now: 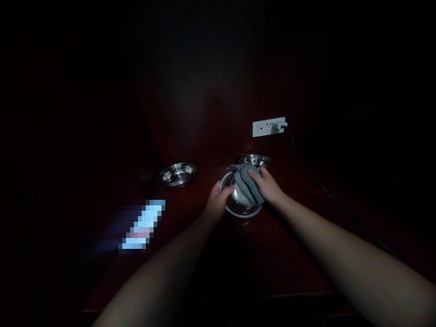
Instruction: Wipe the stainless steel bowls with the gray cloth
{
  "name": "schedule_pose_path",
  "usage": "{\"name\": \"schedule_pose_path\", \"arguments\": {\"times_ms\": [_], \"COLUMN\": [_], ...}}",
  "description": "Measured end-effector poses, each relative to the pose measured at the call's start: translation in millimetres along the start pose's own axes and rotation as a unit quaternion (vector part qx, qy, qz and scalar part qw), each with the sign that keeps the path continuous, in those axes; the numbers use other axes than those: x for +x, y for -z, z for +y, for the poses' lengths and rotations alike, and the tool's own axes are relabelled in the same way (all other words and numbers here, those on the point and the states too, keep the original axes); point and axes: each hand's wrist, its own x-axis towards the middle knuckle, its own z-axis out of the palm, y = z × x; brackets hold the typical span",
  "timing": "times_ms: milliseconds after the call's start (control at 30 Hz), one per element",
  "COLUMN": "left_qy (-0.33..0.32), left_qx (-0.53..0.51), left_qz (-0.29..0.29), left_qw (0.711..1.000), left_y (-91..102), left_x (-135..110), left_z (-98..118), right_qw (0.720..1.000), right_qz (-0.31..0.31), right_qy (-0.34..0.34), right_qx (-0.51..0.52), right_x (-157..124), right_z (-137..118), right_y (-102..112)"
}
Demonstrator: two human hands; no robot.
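Note:
A shiny metal bowl (pixel 238 205) is tilted toward me above the dark red table. My left hand (pixel 218 200) grips its left rim, with the thumb lying over the inside edge. In my right hand (pixel 267 185) is a folded grey cloth (pixel 247 184), pressed against the bowl's upper right inside. The cloth hides that part of the bowl. Just behind the cloth sits another metal bowl (pixel 255 160), partly covered by it. To the left stand metal bowls (pixel 178 175) that look stacked.
The dark red table (pixel 289 272) runs back to a wall holding a white socket panel (pixel 260 128) with a plug (pixel 279 125) in it. A cable (pixel 344 211) trails along the right. A bright, pixelated flat shape (pixel 145 227) lies at the left. The surroundings are very dark.

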Motion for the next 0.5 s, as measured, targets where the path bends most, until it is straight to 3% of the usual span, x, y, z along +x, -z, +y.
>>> {"name": "schedule_pose_path", "arguments": {"times_ms": [167,300,500], "left_qy": [0.057,0.098,0.072], "left_qx": [-0.114,-0.182,-0.047], "left_qz": [-0.046,-0.088,-0.096], "left_qw": [0.991,0.974,0.992], "left_y": [-2.3,-4.1,-3.8], "left_x": [-2,-4,-12], "left_z": [4,10,1], "right_qw": [0.994,0.988,0.991], "right_qz": [0.014,0.052,0.107], "right_qy": [-0.063,-0.074,-0.035], "right_qx": [0.087,0.129,0.067], "right_x": [5,10,13], "right_z": [6,7,5], "right_y": [-2,-2,3]}}
